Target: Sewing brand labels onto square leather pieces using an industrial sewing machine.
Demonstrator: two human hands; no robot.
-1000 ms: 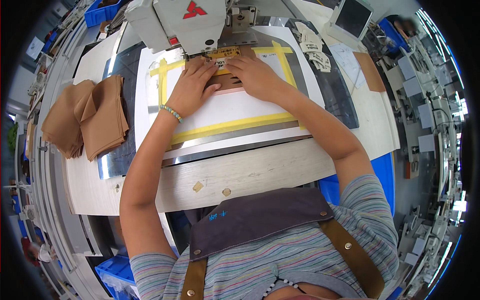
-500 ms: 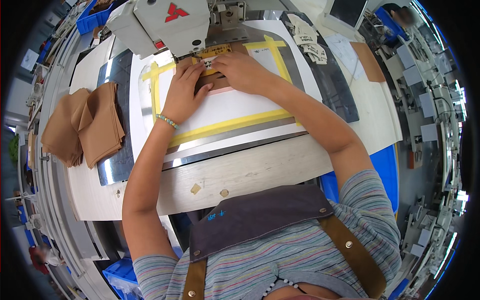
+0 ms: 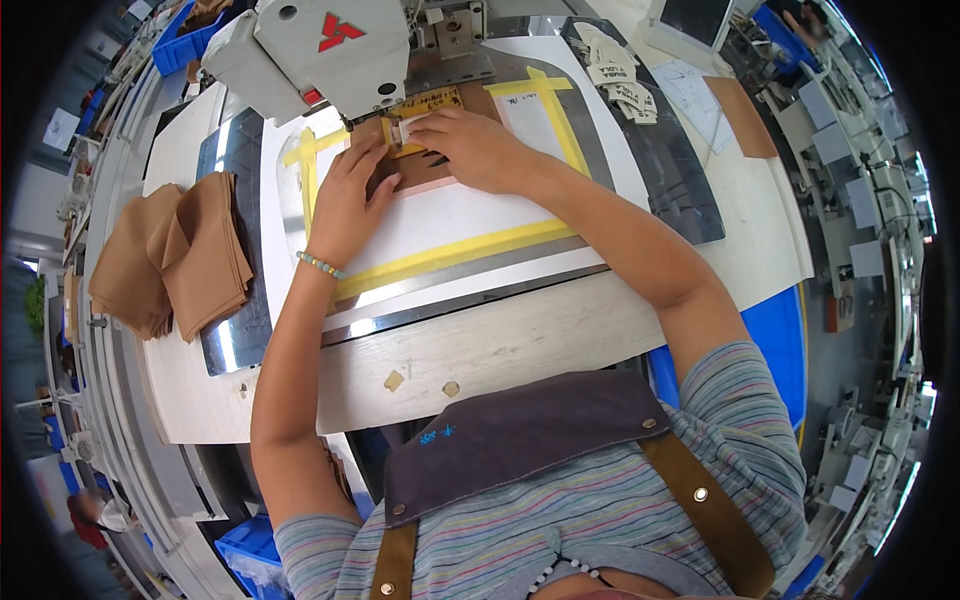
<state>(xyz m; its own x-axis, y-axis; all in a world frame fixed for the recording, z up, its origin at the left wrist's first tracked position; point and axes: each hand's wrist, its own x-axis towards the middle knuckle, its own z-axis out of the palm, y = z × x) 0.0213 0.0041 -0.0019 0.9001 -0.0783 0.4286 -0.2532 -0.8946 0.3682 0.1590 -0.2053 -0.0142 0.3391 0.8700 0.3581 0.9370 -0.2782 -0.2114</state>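
Under the white sewing machine head [image 3: 325, 60], a brown fabric piece [image 3: 430, 168] lies in a taped template on the plate. My left hand [image 3: 352, 195] rests at its left side, fingers stretched toward the needle area and thumb apart. From the right, my right hand [image 3: 475, 148] reaches over the piece with its fingers laid down beside a small whitish label [image 3: 406, 128]. Whether its fingertips pinch the label is hard to see. A yellow strip with handwriting [image 3: 430, 103] lies just beyond the fingers. Yellow tape [image 3: 450, 255] frames the white sheet [image 3: 480, 215] beneath.
Stacked brown fabric pieces [image 3: 205, 255] lie on the left of the table. Several pale printed labels [image 3: 615, 75] sit at the back right, near a monitor [image 3: 690, 25] and a loose brown piece [image 3: 740, 118]. A blue bin [image 3: 775, 340] stands below the table's right edge.
My left hand has drawn slightly back and left, toward me. My right fingers have shifted slightly over the label, whose print showed between my hands before.
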